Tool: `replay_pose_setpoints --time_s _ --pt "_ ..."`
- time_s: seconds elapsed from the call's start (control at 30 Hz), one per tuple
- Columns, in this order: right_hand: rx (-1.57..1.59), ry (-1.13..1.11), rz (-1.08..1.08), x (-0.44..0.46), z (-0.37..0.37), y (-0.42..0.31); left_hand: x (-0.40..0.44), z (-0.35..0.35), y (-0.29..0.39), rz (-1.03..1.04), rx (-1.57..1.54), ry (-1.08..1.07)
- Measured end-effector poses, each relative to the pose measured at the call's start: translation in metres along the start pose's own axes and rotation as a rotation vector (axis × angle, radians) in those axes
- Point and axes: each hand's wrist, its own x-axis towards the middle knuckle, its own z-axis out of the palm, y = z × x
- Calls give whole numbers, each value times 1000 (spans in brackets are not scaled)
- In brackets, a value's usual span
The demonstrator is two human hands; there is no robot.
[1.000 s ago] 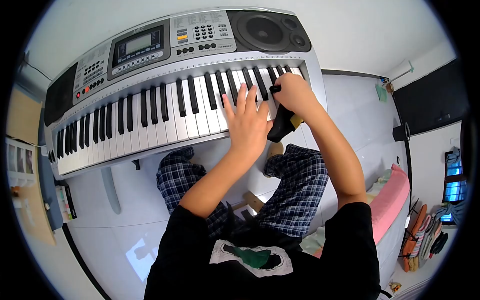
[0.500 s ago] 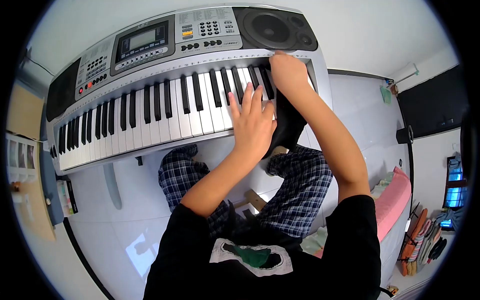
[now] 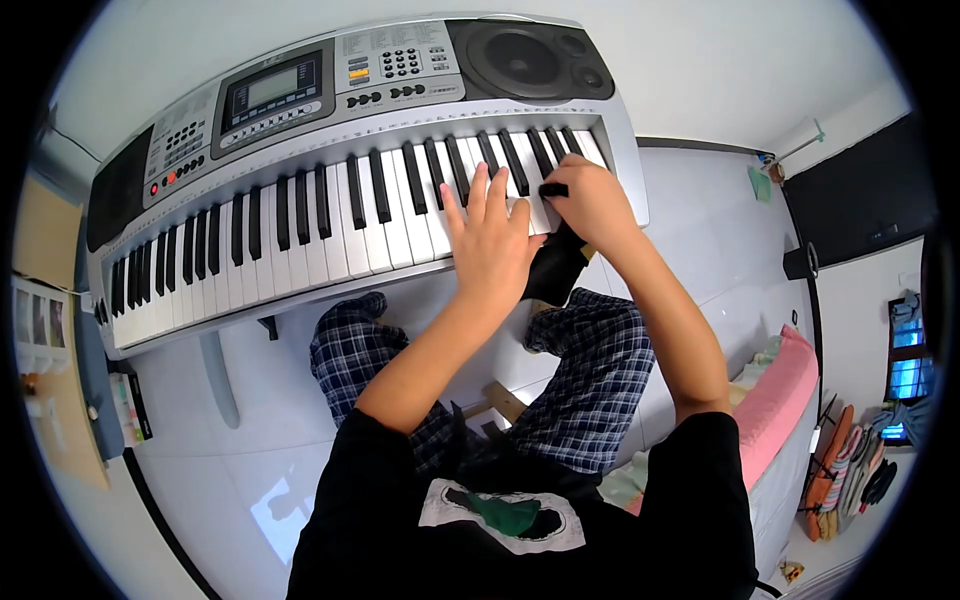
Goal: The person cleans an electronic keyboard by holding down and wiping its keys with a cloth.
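Note:
A silver electronic keyboard (image 3: 330,125) stretches across the upper left, its white and black keys facing me. My left hand (image 3: 490,240) lies over the keys right of the middle, fingers spread, holding nothing. Further right, my right hand (image 3: 592,203) is closed on a black cloth (image 3: 556,272). A dark end of the cloth pokes out by the fingertips over the keys, and the rest hangs below the hand past the front edge, beside my left wrist. A small yellow patch shows at its side.
My legs in plaid trousers (image 3: 590,385) are under the keyboard's front edge. A pink bolster (image 3: 780,405) lies on a bed at the right, with hanging clothes (image 3: 845,475) beyond. A wooden cabinet (image 3: 60,390) stands at the far left. Pale tiles cover the floor.
Half a second ago my right hand was higher, near the keyboard's back edge, with the cloth stretched out below; it has come down towards me and the cloth is bunched. My left hand stays spread on the keys.

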Motion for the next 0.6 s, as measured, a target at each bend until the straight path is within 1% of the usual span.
replay_pose_setpoints --time_s 0.03,0.1,0.23,0.3,0.37,0.43,0.5,0.53,0.57,0.6 --pt "1 1 3 3 2 -2 -1 1 0 -6 8 1" --pt "6 86 18 9 7 -6 -2 1 0 -3 9 -9" --pt "-17 91 59 5 12 -14 -1 0 0 -5 30 -28" --pt "19 66 65 -7 7 -10 -1 1 -2 -11 5 -3" --pt "35 -13 25 -22 1 -5 0 0 -2 -7 17 -2" --pt "69 -31 19 -31 -4 -1 0 0 1 2 22 -2" --pt "156 -10 -2 -36 -11 0 2 -1 4 -4 46 -19" --pt "207 55 25 -39 -13 2 2 -2 6 -1 40 -18" --pt "211 58 25 -39 -17 5 2 -1 8 2 44 -20" --pt "271 172 57 -39 -23 8 1 1 10 34 22 -14"
